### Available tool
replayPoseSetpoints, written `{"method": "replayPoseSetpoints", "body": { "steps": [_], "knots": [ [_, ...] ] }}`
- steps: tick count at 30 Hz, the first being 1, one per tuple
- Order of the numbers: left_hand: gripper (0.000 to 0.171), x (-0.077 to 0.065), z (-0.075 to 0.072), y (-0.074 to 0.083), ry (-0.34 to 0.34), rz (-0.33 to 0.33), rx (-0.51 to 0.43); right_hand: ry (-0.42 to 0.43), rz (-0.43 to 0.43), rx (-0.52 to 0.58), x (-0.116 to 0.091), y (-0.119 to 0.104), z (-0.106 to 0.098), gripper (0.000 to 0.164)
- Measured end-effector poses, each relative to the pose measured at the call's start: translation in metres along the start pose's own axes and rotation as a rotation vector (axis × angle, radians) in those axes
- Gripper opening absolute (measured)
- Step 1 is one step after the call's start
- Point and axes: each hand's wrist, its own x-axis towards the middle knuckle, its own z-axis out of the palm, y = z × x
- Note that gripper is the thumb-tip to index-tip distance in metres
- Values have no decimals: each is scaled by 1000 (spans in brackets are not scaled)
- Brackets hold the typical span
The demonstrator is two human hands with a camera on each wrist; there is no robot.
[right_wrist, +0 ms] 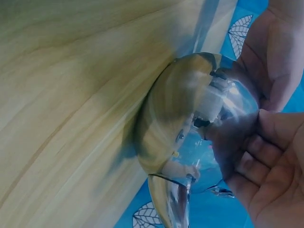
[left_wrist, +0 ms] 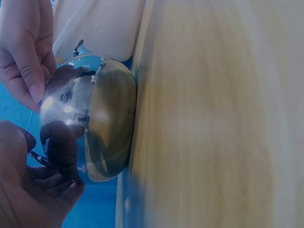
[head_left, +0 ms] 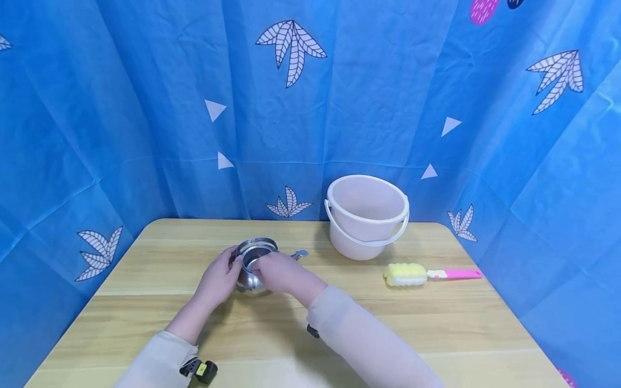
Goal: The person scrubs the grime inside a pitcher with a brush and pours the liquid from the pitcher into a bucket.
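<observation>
A shiny steel kettle (head_left: pixel 250 281) sits on the left-middle of the table with its mouth facing up. Its spout (right_wrist: pixel 168 197) points to the right. My left hand (head_left: pixel 220 277) holds the kettle's left side, thumb at the rim and fingers around the far side. Opposite it, my right hand (head_left: pixel 281 275) has curled fingers right at the rim, partly covering the mouth. The left wrist view shows the left hand (left_wrist: pixel 35 190) below and the right hand (left_wrist: pixel 28 57) above, both at the kettle's (left_wrist: pixel 90 118) upper part. The right fingertips are hidden in the head view.
A white bucket (head_left: pixel 361 237) with its handle hanging forward stands at the back right of the wooden table (head_left: pixel 291 345). In front of it lies a yellow-and-white sponge brush (head_left: pixel 406 275) with a pink handle. Blue patterned curtains (head_left: pixel 378 97) surround the back and sides.
</observation>
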Motion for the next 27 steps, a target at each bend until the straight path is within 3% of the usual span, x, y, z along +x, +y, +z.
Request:
{"method": "replayPoseSetpoints", "body": {
  "steps": [11, 27],
  "knots": [
    [54, 0, -1, 0, -13, -11, -4, -19, 20, 67, 4, 3, -1, 16],
    [55, 0, 0, 2, -18, -16, -3, 48, -8, 105, 3, 7, -6, 14]
  ]
}}
